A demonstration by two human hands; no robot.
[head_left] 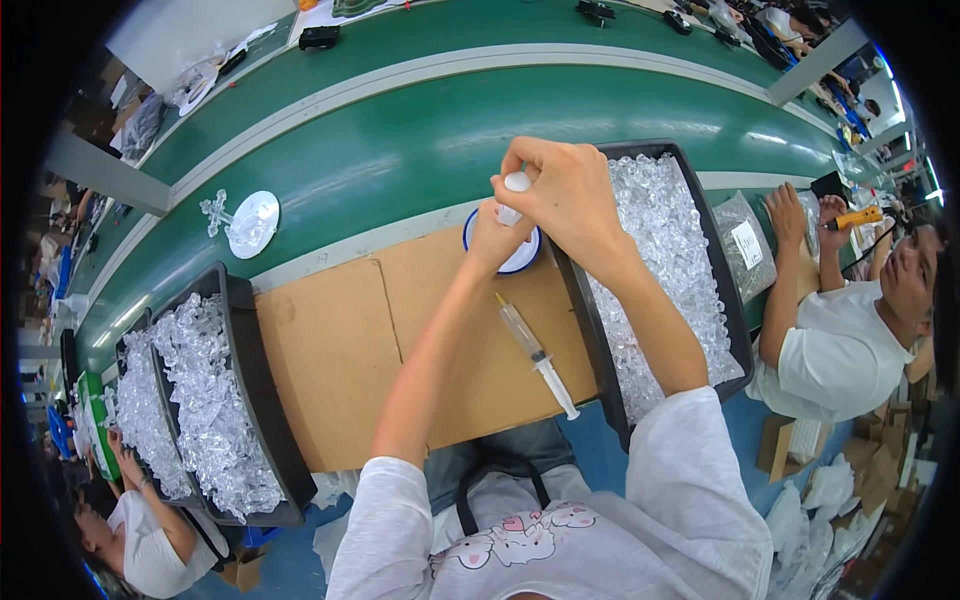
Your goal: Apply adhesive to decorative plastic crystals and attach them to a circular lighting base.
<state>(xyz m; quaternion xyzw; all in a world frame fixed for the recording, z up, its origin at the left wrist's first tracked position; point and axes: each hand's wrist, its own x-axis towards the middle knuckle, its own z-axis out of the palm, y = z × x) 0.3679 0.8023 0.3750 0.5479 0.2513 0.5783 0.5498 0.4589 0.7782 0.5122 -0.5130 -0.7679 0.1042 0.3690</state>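
Note:
Above the far edge of the cardboard, my two hands meet around a small white bottle (517, 182). My left hand (496, 238) is closed around its lower part, and the fingers of my right hand (572, 195) pinch its upper part. The fingers hide much of the bottle. Directly below sits a white dish with a blue rim (524, 262), partly covered by my left hand. A syringe (538, 352) with a yellowish tip lies on the cardboard sheet (330, 350), its plunger pulled out toward me.
A black tray (741, 330) of clear plastic pieces stands at my right, close under my right forearm. More black trays (240, 330) of clear pieces stand at left. A clear cross-shaped piece with a round base (253, 224) lies on the green bench (380, 150). Co-workers sit on both sides.

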